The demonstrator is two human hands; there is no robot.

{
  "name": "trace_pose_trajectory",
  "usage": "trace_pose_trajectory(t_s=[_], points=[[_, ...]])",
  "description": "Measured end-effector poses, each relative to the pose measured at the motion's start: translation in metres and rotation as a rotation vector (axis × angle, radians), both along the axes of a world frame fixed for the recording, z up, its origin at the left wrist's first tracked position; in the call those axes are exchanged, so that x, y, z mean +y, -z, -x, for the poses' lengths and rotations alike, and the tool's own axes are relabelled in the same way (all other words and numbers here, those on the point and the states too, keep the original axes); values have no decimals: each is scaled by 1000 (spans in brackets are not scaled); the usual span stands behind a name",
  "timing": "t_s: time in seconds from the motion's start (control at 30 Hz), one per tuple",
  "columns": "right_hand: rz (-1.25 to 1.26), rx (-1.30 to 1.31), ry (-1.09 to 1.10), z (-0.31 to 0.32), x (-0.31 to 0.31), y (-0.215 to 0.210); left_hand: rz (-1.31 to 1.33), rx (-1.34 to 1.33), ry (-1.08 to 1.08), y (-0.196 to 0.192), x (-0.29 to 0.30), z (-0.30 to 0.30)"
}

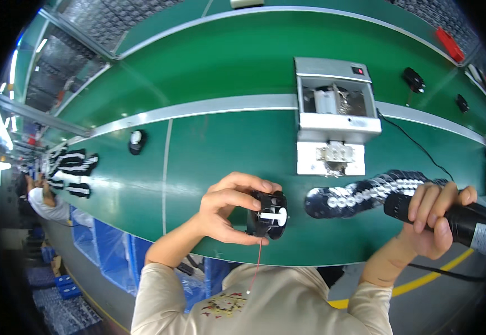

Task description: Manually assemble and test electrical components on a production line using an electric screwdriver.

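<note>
My left hand (229,209) is closed around a small black round plastic housing (264,226) near the table's front edge. A white shaft with a round end (279,216) shows on the housing's right side, and a thin red wire (260,254) hangs from it. On the right, my right hand (433,218) wraps round a black cylindrical tool (477,226) with a white label, probably an electric screwdriver. The tool's narrower end points left, apart from the housing. Between the hands lies an overlapping row of black discs with white hubs (360,195).
A grey screw feeder (335,123) stands behind the discs, its cable (410,137) running right. Black parts (137,142) (414,81) lie on the green table (215,151). Black-and-white pieces (72,170) sit far left, near another person (47,202). A metal rail (220,111) crosses behind.
</note>
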State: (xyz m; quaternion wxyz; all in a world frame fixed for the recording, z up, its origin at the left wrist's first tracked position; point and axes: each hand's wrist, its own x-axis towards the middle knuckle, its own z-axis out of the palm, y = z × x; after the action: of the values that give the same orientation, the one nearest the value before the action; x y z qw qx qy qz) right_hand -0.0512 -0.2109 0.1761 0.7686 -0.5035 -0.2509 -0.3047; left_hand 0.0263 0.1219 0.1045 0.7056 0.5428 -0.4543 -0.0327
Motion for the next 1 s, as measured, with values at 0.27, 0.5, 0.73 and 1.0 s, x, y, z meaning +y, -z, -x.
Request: trace_pose_trajectory(t_s=[0.27, 0.5, 0.73, 1.0], points=[[93, -30, 24, 2, -5, 9, 253, 252, 305, 8, 21, -10], [120, -32, -4, 3, -6, 9, 318, 328, 377, 18, 23, -15], [111, -19, -25, 2, -3, 9, -171, 243, 193, -11, 44, -33], [131, 15, -68, 0, 1, 11, -839, -242, -532, -1, 77, -101]])
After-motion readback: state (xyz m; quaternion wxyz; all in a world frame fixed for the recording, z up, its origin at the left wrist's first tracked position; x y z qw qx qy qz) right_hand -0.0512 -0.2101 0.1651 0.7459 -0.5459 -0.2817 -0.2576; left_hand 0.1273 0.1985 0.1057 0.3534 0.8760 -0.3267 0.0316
